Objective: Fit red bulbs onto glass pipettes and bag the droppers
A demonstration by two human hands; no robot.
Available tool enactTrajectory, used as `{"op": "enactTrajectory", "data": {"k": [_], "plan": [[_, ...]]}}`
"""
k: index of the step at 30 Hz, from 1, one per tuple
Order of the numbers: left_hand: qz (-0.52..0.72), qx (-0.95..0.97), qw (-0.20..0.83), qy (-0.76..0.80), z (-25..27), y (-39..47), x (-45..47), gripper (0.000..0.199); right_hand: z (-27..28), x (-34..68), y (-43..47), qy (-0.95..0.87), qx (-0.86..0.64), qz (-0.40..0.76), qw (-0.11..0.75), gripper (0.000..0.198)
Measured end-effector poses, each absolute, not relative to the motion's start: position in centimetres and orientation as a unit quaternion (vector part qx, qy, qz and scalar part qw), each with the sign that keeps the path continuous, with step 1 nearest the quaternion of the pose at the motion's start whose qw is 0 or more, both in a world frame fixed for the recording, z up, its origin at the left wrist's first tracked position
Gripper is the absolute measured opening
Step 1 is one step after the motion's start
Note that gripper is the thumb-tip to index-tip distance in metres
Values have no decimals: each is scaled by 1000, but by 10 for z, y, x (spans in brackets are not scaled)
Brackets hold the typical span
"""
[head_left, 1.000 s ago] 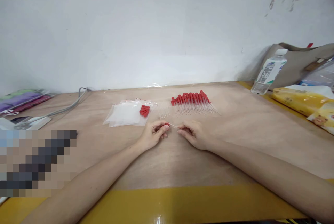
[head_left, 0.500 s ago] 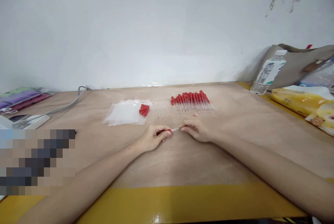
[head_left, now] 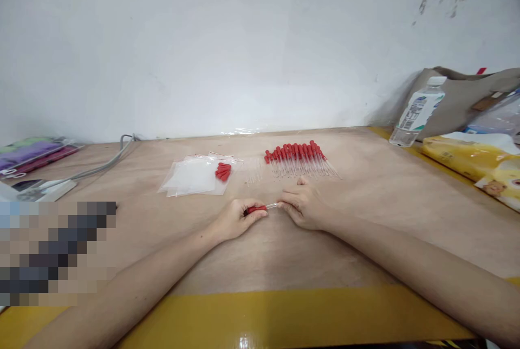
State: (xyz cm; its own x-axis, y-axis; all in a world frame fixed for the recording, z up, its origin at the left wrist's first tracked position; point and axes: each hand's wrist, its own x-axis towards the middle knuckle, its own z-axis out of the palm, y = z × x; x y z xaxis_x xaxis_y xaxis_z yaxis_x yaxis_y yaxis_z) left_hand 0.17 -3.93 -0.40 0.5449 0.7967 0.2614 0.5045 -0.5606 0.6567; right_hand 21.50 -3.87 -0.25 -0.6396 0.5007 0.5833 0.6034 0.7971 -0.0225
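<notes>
A dropper with a red rubber bulb [head_left: 257, 209] and a clear glass tube [head_left: 272, 206] lies between my hands, low over the table. My left hand [head_left: 239, 219] is closed around the bulb, thumb along its near side. At the tube's far end, my right hand [head_left: 303, 205] pinches the glass between thumb and fingers; the tip is hidden there. Beyond my right hand, a row of finished-looking droppers [head_left: 298, 156] lies side by side, red bulbs toward the wall. Left of them are several loose glass tubes [head_left: 254, 173] and a small pile of red bulbs [head_left: 223, 172].
Clear zip bags [head_left: 189, 178] lie flat under the loose bulbs. At the right stand a water bottle [head_left: 418, 113] and a grey bag [head_left: 455, 105], with a yellow packet [head_left: 467, 156] before them. A grey cable [head_left: 109, 162] and purple packages [head_left: 36, 154] are at the left.
More of the red bulb shows in my left hand, as its fingers have shifted. My right hand has turned slightly and moved a little nearer to me, still at the tube's end.
</notes>
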Motion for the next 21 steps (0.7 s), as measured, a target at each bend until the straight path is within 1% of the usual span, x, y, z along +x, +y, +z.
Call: {"op": "enactTrajectory", "data": {"k": [8, 13, 21], "plan": [[270, 858, 224, 376, -3, -39, 1, 23, -9, 205, -44, -882, -364, -22, 298, 32], [251, 877, 199, 358, -3, -41, 2, 21, -5, 200, -49, -869, -410, 67, 270, 34], [271, 905, 108, 309, -5, -38, 0, 22, -4, 197, -48, -830, -448, 212, 256, 37]]}}
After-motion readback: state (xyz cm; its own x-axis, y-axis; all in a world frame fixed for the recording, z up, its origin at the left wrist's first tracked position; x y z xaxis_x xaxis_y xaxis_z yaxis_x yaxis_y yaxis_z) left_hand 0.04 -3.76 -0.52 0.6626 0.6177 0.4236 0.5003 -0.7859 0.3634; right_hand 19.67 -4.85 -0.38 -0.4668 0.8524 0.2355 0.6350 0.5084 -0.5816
